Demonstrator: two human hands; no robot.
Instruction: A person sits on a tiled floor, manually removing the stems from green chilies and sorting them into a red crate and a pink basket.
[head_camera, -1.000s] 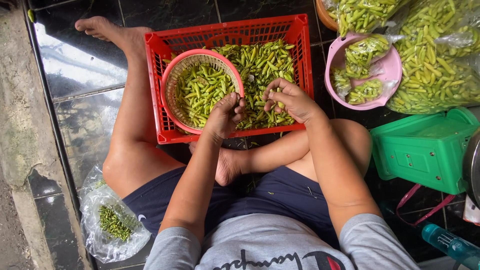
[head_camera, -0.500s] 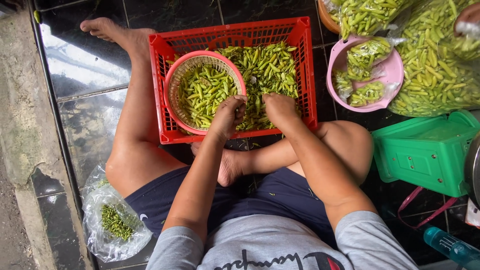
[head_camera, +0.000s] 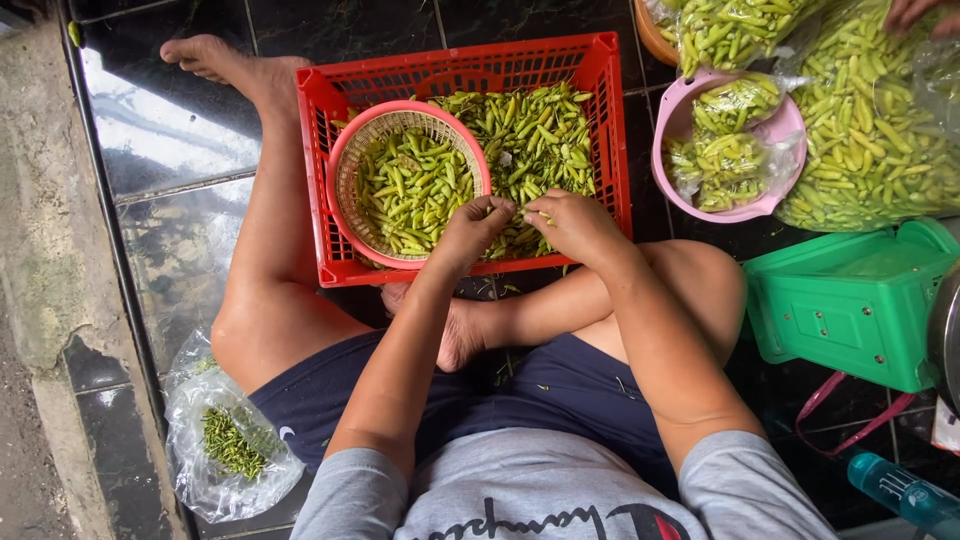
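On your far left, a clear plastic bag (head_camera: 225, 450) of green stems lies on the dark tiled floor (head_camera: 160, 150) beside your thigh. Next comes the red crate (head_camera: 320, 180), with the round pink basket (head_camera: 345, 160) set in its left half, both filled with green chillies (head_camera: 410, 190).

Your left hand (head_camera: 470, 232) is at the basket's right rim, fingers curled narrow; it looks to be pinching a chilli, though the view is too small to be sure. Your right hand (head_camera: 572, 222) lies just beside it over the loose chillies in the crate, fingertips closed on a small green piece.

A second ago your right hand was lifted higher and slightly apart; half a second ago it had come down, and now both hands meet fingertip to fingertip at the crate's near edge. I read that as one chilli handled between them, likely stem work.

Further right sit a pink bowl (head_camera: 680, 120) with bagged chillies, a big clear bag (head_camera: 870, 130) of more, and a green box (head_camera: 850, 300).
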